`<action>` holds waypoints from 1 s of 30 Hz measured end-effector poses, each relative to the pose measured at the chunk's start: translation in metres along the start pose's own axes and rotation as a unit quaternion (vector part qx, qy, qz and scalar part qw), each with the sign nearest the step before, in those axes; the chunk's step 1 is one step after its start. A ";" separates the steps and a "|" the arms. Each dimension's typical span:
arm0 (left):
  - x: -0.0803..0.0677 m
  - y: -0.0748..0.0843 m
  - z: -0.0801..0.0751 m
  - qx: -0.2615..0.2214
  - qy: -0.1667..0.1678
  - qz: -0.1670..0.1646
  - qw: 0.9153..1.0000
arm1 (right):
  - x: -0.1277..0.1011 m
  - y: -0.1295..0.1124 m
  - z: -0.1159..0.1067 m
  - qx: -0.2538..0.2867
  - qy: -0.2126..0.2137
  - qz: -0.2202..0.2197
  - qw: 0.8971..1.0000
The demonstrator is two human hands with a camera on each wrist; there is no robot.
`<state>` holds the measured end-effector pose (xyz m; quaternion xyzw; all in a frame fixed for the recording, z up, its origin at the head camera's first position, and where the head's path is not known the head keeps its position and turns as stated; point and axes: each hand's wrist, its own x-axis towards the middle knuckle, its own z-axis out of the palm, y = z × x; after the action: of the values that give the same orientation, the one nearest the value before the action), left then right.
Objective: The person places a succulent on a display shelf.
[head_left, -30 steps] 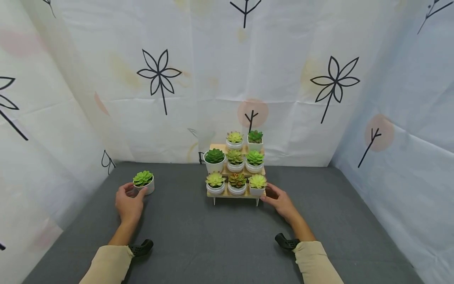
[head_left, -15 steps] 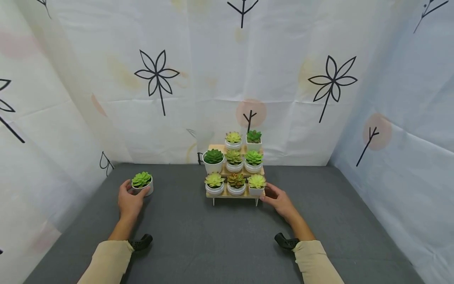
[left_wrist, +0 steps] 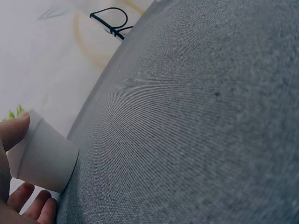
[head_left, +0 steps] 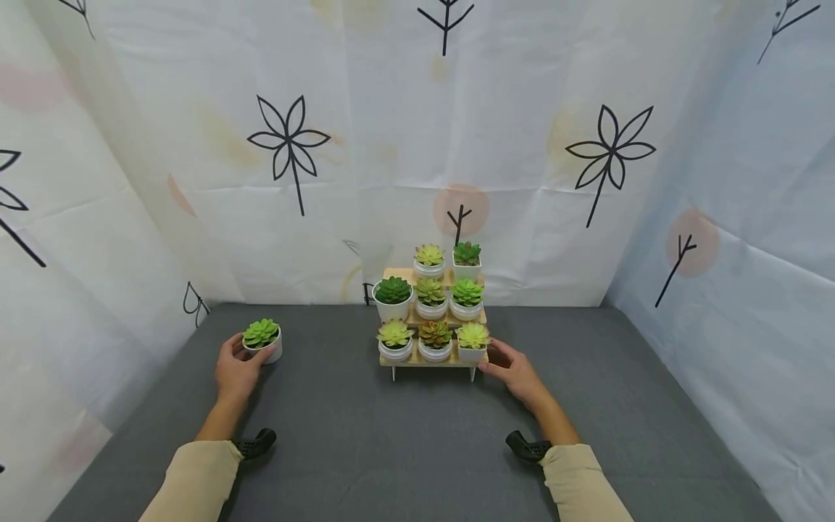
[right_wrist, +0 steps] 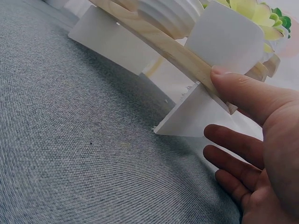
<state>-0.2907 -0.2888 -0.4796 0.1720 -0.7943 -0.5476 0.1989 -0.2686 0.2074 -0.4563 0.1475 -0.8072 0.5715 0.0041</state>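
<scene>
In the head view my left hand [head_left: 236,371] grips a small succulent in a round white pot [head_left: 272,349] at the table's left. The left wrist view shows the thumb near the rim of the white pot [left_wrist: 46,156], fingers on its far side and its base at the cloth. My right hand [head_left: 518,373] holds the front right corner of a three-tier wooden plant stand [head_left: 430,364]. In the right wrist view the thumb presses the wooden shelf's edge [right_wrist: 187,63], three fingers hang loosely curled below, and the index finger is hidden.
Several potted succulents fill the stand, among them a dark green one [head_left: 393,291] on the middle tier's left and a brownish one [head_left: 435,335] in front. Grey cloth [head_left: 391,442] covers the table. A patterned white curtain [head_left: 385,159] encloses the back and sides.
The left hand has shifted slightly around the potted succulent, which stays at nearly the same place. The right hand and the stand have not visibly moved; the head view shifted a little.
</scene>
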 end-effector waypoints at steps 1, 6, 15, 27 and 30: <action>0.000 0.000 0.000 0.000 -0.002 0.000 1.000 | 0.000 0.000 0.000 0.000 0.000 0.000 1.000; 0.002 -0.002 0.001 -0.001 -0.008 -0.003 1.000 | -0.001 0.000 0.000 0.004 -0.003 -0.001 1.000; 0.007 -0.003 0.000 -0.005 -0.018 0.002 1.000 | 0.000 0.001 0.000 0.009 -0.005 -0.003 1.000; 0.007 0.000 -0.001 -0.001 -0.011 -0.001 1.000 | 0.001 0.001 -0.001 0.013 -0.008 0.009 1.000; 0.006 0.003 0.000 0.001 -0.006 -0.003 1.000 | 0.001 0.002 -0.001 0.015 -0.007 0.012 1.000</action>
<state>-0.2964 -0.2906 -0.4765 0.1714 -0.7957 -0.5482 0.1919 -0.2699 0.2090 -0.4571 0.1417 -0.8003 0.5825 -0.0103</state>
